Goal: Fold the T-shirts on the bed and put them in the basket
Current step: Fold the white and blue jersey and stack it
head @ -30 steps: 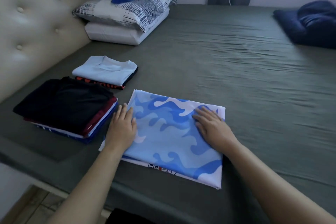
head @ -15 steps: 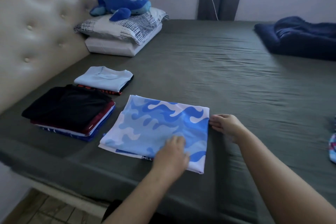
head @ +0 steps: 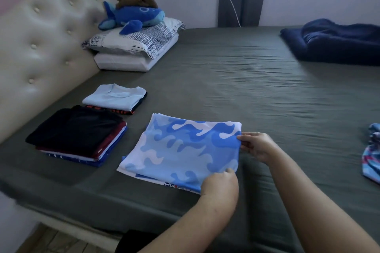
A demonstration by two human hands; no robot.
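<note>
A half-folded blue camouflage T-shirt (head: 181, 150) lay near the front edge of the grey bed (head: 246, 88). The left hand (head: 219, 184) gripped its near right corner, fingers curled around the fabric, while the right hand (head: 257, 147) pinched the right edge further back. Two stacks of folded shirts, a dark stack (head: 76, 133) and a light-blue-topped stack (head: 115, 97), sat to the left.

Smooth cloth T-shirt (head: 181, 150); glossy tufted leather headboard (head: 41, 47).
</note>
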